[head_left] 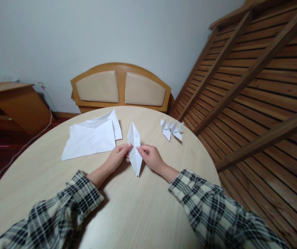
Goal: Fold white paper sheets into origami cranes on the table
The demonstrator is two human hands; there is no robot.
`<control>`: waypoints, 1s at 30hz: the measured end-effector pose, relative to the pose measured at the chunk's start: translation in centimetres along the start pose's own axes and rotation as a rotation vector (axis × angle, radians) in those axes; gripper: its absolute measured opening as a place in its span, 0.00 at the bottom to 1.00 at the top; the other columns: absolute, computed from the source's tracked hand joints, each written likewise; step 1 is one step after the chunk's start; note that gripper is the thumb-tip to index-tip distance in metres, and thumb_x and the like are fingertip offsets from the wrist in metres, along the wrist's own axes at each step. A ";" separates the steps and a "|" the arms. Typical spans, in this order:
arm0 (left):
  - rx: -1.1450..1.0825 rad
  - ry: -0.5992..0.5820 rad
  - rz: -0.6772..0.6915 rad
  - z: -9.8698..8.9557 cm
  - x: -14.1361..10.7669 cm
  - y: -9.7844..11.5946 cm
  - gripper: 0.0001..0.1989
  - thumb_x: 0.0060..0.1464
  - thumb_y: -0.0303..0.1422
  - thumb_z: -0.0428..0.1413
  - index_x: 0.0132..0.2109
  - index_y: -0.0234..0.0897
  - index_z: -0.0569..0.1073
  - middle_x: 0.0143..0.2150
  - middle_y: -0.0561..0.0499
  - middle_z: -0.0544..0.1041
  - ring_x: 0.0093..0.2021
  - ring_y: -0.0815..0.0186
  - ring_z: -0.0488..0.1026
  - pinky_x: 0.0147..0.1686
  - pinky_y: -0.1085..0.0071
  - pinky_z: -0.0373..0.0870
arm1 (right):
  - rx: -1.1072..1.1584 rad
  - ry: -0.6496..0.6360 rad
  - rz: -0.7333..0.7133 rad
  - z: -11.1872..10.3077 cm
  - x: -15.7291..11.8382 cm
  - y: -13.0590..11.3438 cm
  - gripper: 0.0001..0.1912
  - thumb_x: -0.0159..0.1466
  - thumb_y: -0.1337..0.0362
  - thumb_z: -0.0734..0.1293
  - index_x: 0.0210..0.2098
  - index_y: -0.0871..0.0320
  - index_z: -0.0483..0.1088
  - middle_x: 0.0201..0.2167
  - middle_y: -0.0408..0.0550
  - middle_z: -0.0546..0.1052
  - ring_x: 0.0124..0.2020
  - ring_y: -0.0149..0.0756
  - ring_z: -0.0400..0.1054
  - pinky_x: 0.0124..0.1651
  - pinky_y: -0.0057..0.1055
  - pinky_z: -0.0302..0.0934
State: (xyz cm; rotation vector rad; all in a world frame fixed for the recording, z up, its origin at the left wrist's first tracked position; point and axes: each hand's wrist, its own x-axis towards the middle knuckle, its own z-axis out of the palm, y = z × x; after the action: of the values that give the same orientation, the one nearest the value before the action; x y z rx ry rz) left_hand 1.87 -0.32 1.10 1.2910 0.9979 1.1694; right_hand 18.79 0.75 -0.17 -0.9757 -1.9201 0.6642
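Note:
A long diamond of folded white paper [135, 136] is held upright on its long axis in front of me, over the table. My left hand [118, 155] pinches its left edge near the middle, thumb on the near face. On the opposite edge, my right hand [150, 157] has the same kind of pinch. A crease runs down the middle of the folded paper, and its lower tip looks split. To the right stand two small folded paper cranes [171, 130], close together. Creased white paper sheets [90, 138] lie overlapping to the left of my left hand.
The round pale wooden table [143, 214] fills the foreground. Behind it stands a padded wooden headboard [121, 86] against the wall. A slatted wooden panel [262, 86] leans along the right side. At left are a desk [13, 103] and a white cable [26, 148].

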 end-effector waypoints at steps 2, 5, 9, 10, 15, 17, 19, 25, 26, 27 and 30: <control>0.011 -0.001 0.006 0.0 0.0 -0.1 0.15 0.51 0.41 0.56 0.23 0.36 0.72 0.21 0.52 0.69 0.23 0.68 0.62 0.25 0.72 0.61 | 0.008 0.006 0.003 0.0 0.0 0.0 0.21 0.67 0.56 0.59 0.21 0.59 0.64 0.20 0.42 0.67 0.25 0.30 0.61 0.31 0.27 0.54; 0.020 -0.003 0.010 0.0 0.0 -0.1 0.16 0.52 0.43 0.56 0.23 0.36 0.71 0.21 0.53 0.68 0.23 0.68 0.62 0.25 0.72 0.60 | 0.009 0.007 0.001 0.0 0.0 0.0 0.21 0.67 0.56 0.59 0.21 0.59 0.64 0.20 0.42 0.67 0.25 0.30 0.61 0.32 0.27 0.54; 0.061 -0.015 0.026 0.1 0.0 0.1 0.18 0.51 0.46 0.56 0.22 0.37 0.69 0.20 0.54 0.65 0.22 0.69 0.59 0.24 0.71 0.59 | -0.005 0.002 0.000 -0.1 0.0 0.0 0.21 0.67 0.56 0.59 0.21 0.59 0.64 0.20 0.42 0.67 0.25 0.30 0.61 0.32 0.27 0.54; 0.068 -0.019 0.030 0.1 -0.1 0.1 0.19 0.51 0.47 0.56 0.22 0.37 0.69 0.19 0.55 0.64 0.22 0.69 0.59 0.24 0.71 0.58 | -0.009 0.002 0.004 -0.1 0.0 0.0 0.21 0.67 0.56 0.59 0.21 0.59 0.64 0.20 0.42 0.67 0.25 0.30 0.61 0.31 0.27 0.54; 0.059 -0.030 0.019 0.2 -0.1 0.2 0.20 0.49 0.48 0.56 0.23 0.37 0.68 0.20 0.55 0.64 0.22 0.69 0.58 0.24 0.72 0.58 | -0.006 0.009 0.028 0.0 0.1 0.0 0.21 0.67 0.56 0.59 0.21 0.59 0.64 0.20 0.42 0.66 0.24 0.29 0.60 0.30 0.27 0.53; 0.009 -0.025 0.003 0.2 0.0 0.1 0.20 0.49 0.49 0.56 0.25 0.36 0.67 0.21 0.55 0.64 0.23 0.70 0.59 0.24 0.73 0.59 | 0.001 0.022 0.035 0.0 0.1 0.1 0.22 0.67 0.55 0.59 0.20 0.59 0.63 0.19 0.41 0.65 0.24 0.29 0.59 0.30 0.27 0.52; -0.055 -0.006 -0.017 0.1 0.1 -0.1 0.21 0.49 0.50 0.56 0.26 0.36 0.66 0.22 0.56 0.63 0.23 0.70 0.59 0.24 0.73 0.59 | 0.009 0.032 0.050 0.0 0.1 0.2 0.22 0.66 0.54 0.59 0.19 0.59 0.61 0.18 0.40 0.63 0.23 0.28 0.57 0.28 0.27 0.50; 0.066 -0.041 0.051 0.0 -0.1 0.3 0.16 0.51 0.44 0.56 0.25 0.36 0.68 0.21 0.56 0.62 0.24 0.70 0.59 0.24 0.74 0.59 | 0.064 0.000 0.106 0.2 0.1 0.6 0.21 0.66 0.55 0.58 0.21 0.59 0.62 0.18 0.40 0.63 0.23 0.29 0.57 0.28 0.27 0.49; 0.094 -0.049 0.069 0.0 -0.1 0.4 0.16 0.51 0.43 0.56 0.24 0.36 0.68 0.21 0.56 0.62 0.24 0.70 0.59 0.25 0.74 0.59 | 0.072 -0.008 0.111 0.2 0.1 0.6 0.20 0.66 0.55 0.58 0.21 0.59 0.62 0.18 0.40 0.63 0.23 0.29 0.58 0.28 0.27 0.50; 0.113 -0.050 0.084 0.0 -0.1 0.5 0.16 0.52 0.42 0.55 0.23 0.36 0.67 0.20 0.56 0.62 0.23 0.70 0.59 0.25 0.74 0.58 | 0.078 -0.016 0.113 0.2 0.1 0.6 0.20 0.66 0.55 0.58 0.21 0.59 0.63 0.19 0.40 0.64 0.23 0.29 0.58 0.28 0.27 0.50; 0.141 -0.043 0.108 0.0 -0.1 0.4 0.16 0.52 0.42 0.55 0.22 0.37 0.66 0.20 0.57 0.61 0.23 0.71 0.58 0.24 0.74 0.57 | 0.082 -0.032 0.115 0.3 0.1 0.6 0.21 0.66 0.54 0.58 0.21 0.59 0.62 0.18 0.40 0.62 0.23 0.29 0.56 0.27 0.27 0.49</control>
State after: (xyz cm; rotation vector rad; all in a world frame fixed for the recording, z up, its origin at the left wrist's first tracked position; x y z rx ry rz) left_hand 1.82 -0.41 1.46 1.4919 1.0035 1.1644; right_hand 18.76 1.09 -0.68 -1.0350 -1.8597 0.8240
